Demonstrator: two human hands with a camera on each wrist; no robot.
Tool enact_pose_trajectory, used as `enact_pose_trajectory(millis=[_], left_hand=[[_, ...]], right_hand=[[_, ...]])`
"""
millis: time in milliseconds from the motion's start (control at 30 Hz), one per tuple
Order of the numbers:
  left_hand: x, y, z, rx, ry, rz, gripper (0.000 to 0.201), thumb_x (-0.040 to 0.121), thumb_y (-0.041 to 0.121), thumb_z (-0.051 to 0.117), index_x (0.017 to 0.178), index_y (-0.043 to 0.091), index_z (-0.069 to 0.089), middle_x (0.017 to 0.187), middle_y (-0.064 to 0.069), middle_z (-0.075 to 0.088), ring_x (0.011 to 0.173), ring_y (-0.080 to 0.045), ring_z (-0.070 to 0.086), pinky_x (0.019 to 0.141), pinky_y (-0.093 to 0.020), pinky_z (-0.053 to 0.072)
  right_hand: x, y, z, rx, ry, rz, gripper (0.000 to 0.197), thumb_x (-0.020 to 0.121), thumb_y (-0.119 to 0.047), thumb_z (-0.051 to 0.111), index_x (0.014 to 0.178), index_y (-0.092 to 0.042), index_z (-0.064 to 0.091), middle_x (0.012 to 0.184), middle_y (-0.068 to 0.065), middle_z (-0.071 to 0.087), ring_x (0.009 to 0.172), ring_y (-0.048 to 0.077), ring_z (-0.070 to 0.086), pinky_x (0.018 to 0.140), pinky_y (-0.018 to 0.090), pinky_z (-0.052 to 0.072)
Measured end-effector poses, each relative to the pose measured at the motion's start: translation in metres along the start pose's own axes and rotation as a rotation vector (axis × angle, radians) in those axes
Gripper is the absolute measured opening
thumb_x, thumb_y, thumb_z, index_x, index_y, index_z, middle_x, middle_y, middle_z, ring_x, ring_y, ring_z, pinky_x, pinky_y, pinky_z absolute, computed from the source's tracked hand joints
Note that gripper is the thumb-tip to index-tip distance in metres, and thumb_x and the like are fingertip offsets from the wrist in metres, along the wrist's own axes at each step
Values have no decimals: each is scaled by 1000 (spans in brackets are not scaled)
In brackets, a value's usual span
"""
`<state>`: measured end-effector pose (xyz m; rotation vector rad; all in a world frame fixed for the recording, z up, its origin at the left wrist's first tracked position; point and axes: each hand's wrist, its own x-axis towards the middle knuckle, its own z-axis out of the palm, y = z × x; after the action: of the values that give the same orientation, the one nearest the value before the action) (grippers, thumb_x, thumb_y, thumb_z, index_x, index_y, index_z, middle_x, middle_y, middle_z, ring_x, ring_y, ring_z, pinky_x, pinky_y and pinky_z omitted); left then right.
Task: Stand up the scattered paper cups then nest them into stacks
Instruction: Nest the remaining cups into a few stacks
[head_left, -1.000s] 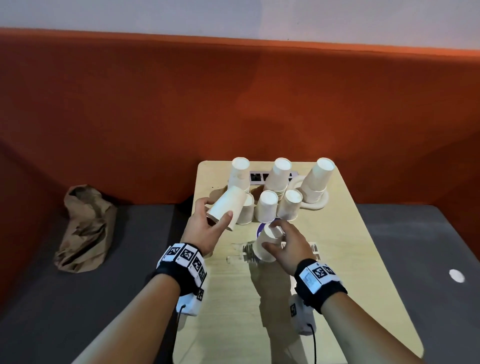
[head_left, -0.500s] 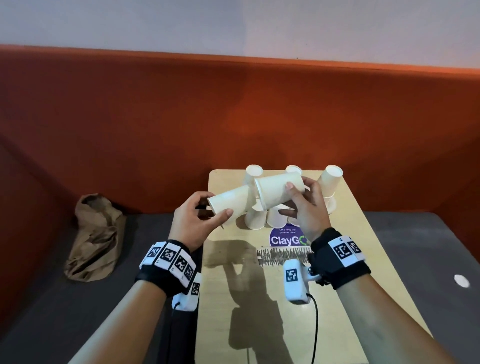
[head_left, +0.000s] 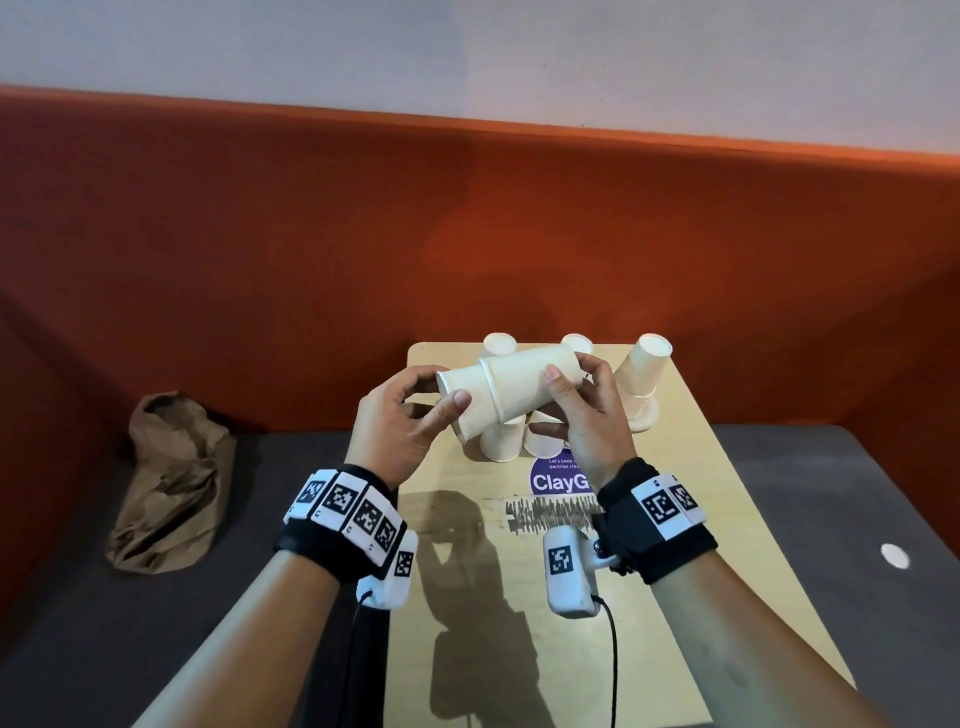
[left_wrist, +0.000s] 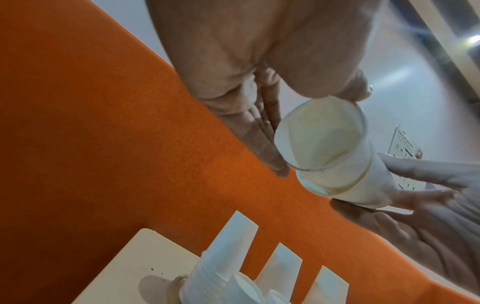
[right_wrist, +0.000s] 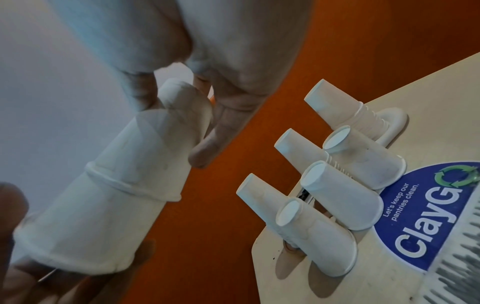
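Note:
Two white paper cups are held sideways in the air above the table (head_left: 675, 545), one nested in the other, both mouths facing left. My left hand (head_left: 439, 389) grips the inner cup (head_left: 462, 410) near its rim; its open mouth (left_wrist: 319, 131) shows in the left wrist view. My right hand (head_left: 566, 397) grips the outer cup (head_left: 524, 384) near its base (right_wrist: 182, 94). The outer cup's rim (right_wrist: 130, 185) rings the inner cup. Behind the hands, several cups (head_left: 501, 441) stand upside down, some as stacks (head_left: 641, 374).
The upside-down cups crowd the far end of the small wooden table, beside a blue ClayGo sticker (head_left: 556, 480). A crumpled brown paper bag (head_left: 171, 483) lies on the grey seat at the left. An orange backrest (head_left: 467, 234) rises behind the table.
Half a second ago the two cups were side by side with a gap. The right hand's cup has since slid over the left hand's cup, so they are nested.

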<state>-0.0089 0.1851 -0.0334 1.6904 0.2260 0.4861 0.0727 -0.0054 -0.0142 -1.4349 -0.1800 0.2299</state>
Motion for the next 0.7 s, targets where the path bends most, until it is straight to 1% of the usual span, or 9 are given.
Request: enact_pose_trajectory(millis=[67, 167, 267, 333, 433, 533, 600, 633, 700], left_hand=[[0, 2, 4, -14, -3, -8, 68, 65, 68, 74, 111, 17, 68, 99, 1, 73, 78, -19, 73, 77, -50, 60], [1, 4, 8, -23, -29, -2, 68, 68, 69, 73, 112, 18, 69, 100, 2, 73, 81, -20, 72, 77, -50, 60], [3, 5, 13, -27, -50, 5, 58, 72, 61, 73, 111, 19, 71, 95, 6, 74, 80, -13, 70, 78, -48, 60], [5, 5, 16, -25, -66, -4, 49, 72, 53, 72, 112, 24, 70, 90, 14, 74, 78, -6, 68, 79, -44, 60], [7, 0, 18, -22, -96, -28, 56, 69, 64, 72, 116, 32, 67, 93, 17, 73, 80, -4, 68, 80, -36, 60], [10, -3, 20, -5, -122, -50, 50, 75, 48, 71, 120, 29, 64, 93, 18, 73, 77, 2, 66, 84, -36, 59], [13, -3, 21, 41, -129, -54, 51, 76, 44, 69, 124, 28, 63, 85, 22, 72, 75, 7, 64, 82, -27, 56], [14, -3, 21, 66, -130, -54, 56, 76, 46, 69, 128, 26, 62, 88, 22, 72, 79, 8, 65, 83, -24, 55], [19, -4, 23, 137, -115, -51, 63, 77, 51, 71, 133, 26, 59, 106, 16, 71, 96, 1, 67, 89, -25, 54]], right_hand=[[-1, -1, 0, 6, -1, 1, 16, 98, -25, 61, 109, -28, 51, 128, 19, 59, 117, 34, 61, 71, 39, 61], [-2, -1, 2, 12, -13, 5, 14, 99, -23, 59, 110, -27, 51, 127, 20, 59, 115, 33, 62, 68, 36, 61], [-5, 2, 6, 13, -30, 8, 19, 99, -24, 58, 116, -22, 50, 128, 21, 59, 112, 30, 65, 67, 34, 60], [-6, 5, 10, -2, -23, 8, 24, 100, -25, 58, 120, -19, 48, 127, 20, 59, 111, 30, 66, 69, 37, 61], [-6, 9, 13, 1, -14, 16, 30, 100, -24, 58, 125, -16, 44, 127, 17, 61, 111, 30, 66, 73, 42, 60], [-6, 9, 12, -14, -18, 15, 37, 97, -23, 64, 127, -19, 43, 126, 14, 61, 111, 31, 66, 72, 42, 60], [-5, 8, 11, -39, -14, -11, 39, 94, -20, 67, 125, -22, 44, 124, 12, 60, 110, 28, 66, 75, 43, 60], [-3, 8, 10, -57, -6, -40, 39, 93, -18, 68, 124, -23, 45, 124, 11, 60, 108, 24, 67, 79, 44, 60], [1, 7, 9, -98, 16, -123, 39, 91, -15, 71, 121, -24, 47, 122, 5, 60, 103, 16, 66, 87, 48, 58]])
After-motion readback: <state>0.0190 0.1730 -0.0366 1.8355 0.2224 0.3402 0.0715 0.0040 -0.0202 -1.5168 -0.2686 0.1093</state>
